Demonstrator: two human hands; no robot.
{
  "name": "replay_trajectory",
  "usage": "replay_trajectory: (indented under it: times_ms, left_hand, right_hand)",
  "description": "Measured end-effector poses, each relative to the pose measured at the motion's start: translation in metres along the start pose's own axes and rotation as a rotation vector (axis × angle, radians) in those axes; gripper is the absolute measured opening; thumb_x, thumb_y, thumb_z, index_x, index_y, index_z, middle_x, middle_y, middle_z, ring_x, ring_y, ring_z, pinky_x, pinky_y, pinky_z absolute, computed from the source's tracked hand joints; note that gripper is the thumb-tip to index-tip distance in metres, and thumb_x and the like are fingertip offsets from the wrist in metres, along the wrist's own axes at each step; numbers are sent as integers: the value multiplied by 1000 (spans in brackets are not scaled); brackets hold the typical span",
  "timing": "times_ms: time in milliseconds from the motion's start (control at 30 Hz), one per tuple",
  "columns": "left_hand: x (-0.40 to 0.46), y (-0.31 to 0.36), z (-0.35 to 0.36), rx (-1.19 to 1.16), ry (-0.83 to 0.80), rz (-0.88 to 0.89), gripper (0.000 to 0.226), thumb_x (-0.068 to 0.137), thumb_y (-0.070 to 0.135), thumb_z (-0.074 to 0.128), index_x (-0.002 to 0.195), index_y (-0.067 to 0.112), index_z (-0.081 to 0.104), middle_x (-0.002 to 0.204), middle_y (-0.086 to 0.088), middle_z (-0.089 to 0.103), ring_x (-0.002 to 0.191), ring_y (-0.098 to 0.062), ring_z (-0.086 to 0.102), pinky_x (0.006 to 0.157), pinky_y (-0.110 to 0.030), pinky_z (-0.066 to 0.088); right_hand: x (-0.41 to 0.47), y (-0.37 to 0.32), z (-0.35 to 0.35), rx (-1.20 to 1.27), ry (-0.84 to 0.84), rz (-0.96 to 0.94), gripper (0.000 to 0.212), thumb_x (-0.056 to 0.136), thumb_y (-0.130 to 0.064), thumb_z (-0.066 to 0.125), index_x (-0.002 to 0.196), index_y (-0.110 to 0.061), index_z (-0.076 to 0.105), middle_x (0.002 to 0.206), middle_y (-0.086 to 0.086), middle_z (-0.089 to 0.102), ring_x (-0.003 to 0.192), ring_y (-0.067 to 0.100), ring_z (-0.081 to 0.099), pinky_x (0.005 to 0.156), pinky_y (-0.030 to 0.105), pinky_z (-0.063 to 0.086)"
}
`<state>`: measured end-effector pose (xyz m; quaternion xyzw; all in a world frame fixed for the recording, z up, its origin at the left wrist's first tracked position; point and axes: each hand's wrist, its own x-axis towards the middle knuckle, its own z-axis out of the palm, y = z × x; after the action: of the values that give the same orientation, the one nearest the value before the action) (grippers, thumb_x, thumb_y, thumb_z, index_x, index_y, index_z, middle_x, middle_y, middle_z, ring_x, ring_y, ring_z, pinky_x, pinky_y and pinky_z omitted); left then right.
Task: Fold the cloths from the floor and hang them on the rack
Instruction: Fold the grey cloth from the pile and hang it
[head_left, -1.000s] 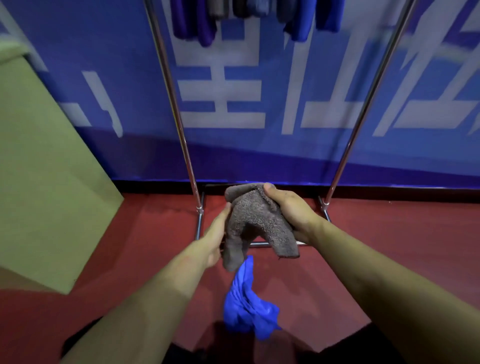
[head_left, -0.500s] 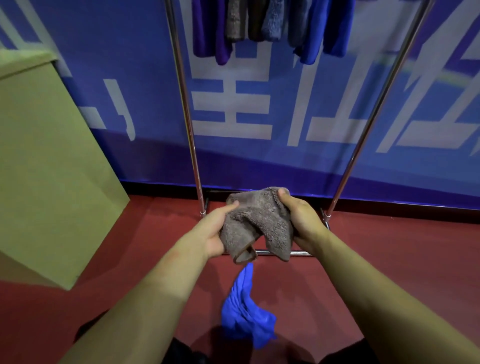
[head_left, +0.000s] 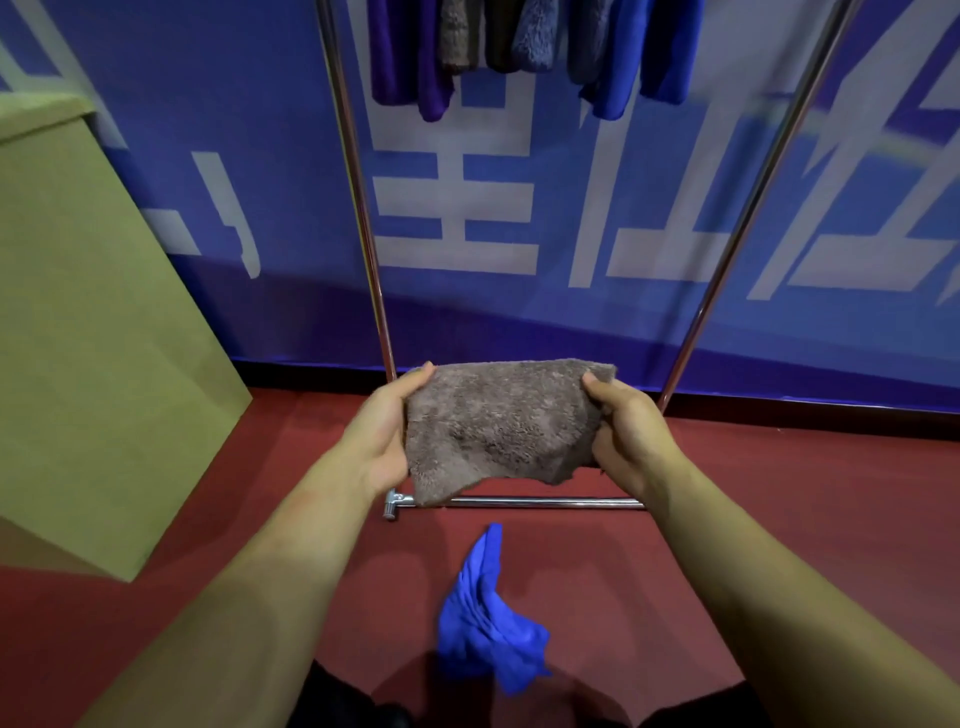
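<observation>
holding a brown-grey cloth (head_left: 496, 426) stretched flat between both hands, long axis running left to right, fuzzy face turned up toward the camera, lower edge sagging unevenly toward the rack's bottom bar (head_left: 540, 502). gripped at its left edge by the left hand (head_left: 382, 436), thumb lying along the top corner, the other fingers hidden underneath, so their spread cannot be told. pinched at its right edge by the right hand (head_left: 626, 434), thumb pressed on top near the upper corner, remaining fingers curled under the fabric and out of sight. kept in the air above the red floor (head_left: 779, 519), in front of the rack's two slanted chrome uprights (head_left: 363, 218), between them as seen from the head. lying crumpled on the floor nearer the person, below the held piece and apart from it, a bright blue cloth (head_left: 485, 618), pointed end toward the bottom bar. hanging from the top of the rack, several blue, purple and brown cloths (head_left: 524, 47). standing at the left, a green box (head_left: 93, 322); behind everything, a blue banner wall (head_left: 519, 208) with white characters.
</observation>
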<state>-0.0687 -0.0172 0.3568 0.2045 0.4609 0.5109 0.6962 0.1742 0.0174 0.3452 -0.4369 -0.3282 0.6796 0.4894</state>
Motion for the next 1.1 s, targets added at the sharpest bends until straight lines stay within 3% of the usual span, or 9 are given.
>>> replay_trajectory:
  times_ms: [133,233,367,667,733,800,900,1000,1100]
  left_hand:
    - [1,7,-12,-161,13,49,26,97,20,49,87,15,72,90,-6,70,76,-24,71,73,-38,57]
    - [9,5,-25,-292,92,81,24,92,2,44,90,20,60,91,-3,65,78,-20,66,81,-40,55]
    - [18,1,-33,-402,149,90,35,87,-10,47,98,19,62,102,-10,63,109,-28,59,111,-49,41]
    - [24,-7,-32,-323,333,-33,43,92,-11,53,116,24,56,101,-9,61,93,-22,63,107,-47,45]
    - [26,-11,-34,-210,349,-81,42,93,-13,52,120,20,53,101,-12,60,85,-22,66,101,-41,49]
    - [24,-15,-34,-59,321,-199,23,94,-9,54,111,6,60,101,-16,62,68,-23,72,81,-34,56]
    - [19,-22,-31,25,200,-394,19,95,5,60,106,-10,62,98,-24,68,66,-31,75,57,-39,62]
    - [17,-34,-23,22,123,-533,39,97,23,58,108,-14,59,89,-26,72,67,-35,75,55,-45,62]
    - [19,-47,-19,76,115,-574,33,96,21,58,114,-8,60,93,-20,73,74,-30,75,63,-37,62]
  right_hand:
    - [2,-8,-8,62,28,7,22,99,-8,49,113,-2,64,99,15,72,91,26,70,93,42,54]
    - [2,-12,-13,66,28,-15,24,97,-5,48,115,-1,63,102,17,68,94,28,66,99,45,50]
    - [3,-13,-21,87,19,-43,19,96,-5,48,102,-7,65,97,15,68,91,27,65,99,47,49]
    - [3,-11,-19,61,-34,-51,21,99,-3,48,112,-5,63,101,15,69,95,27,67,96,44,51]
    - [4,-9,-18,64,-31,-57,20,99,-2,48,112,-4,63,102,16,69,96,27,67,93,42,53]
    - [4,-10,-18,91,-40,-64,20,100,-1,48,113,-3,63,104,16,69,99,28,66,96,42,52]
    - [2,-14,-18,157,-81,-86,19,100,-1,46,110,-4,62,102,15,69,100,26,66,102,44,48]
    - [-2,-18,-15,192,-141,-109,19,99,-2,46,107,-5,63,100,14,69,100,26,66,102,44,47]
    - [-6,-20,-14,201,-167,-115,20,99,-3,47,110,-5,63,103,14,69,99,26,67,98,42,51]
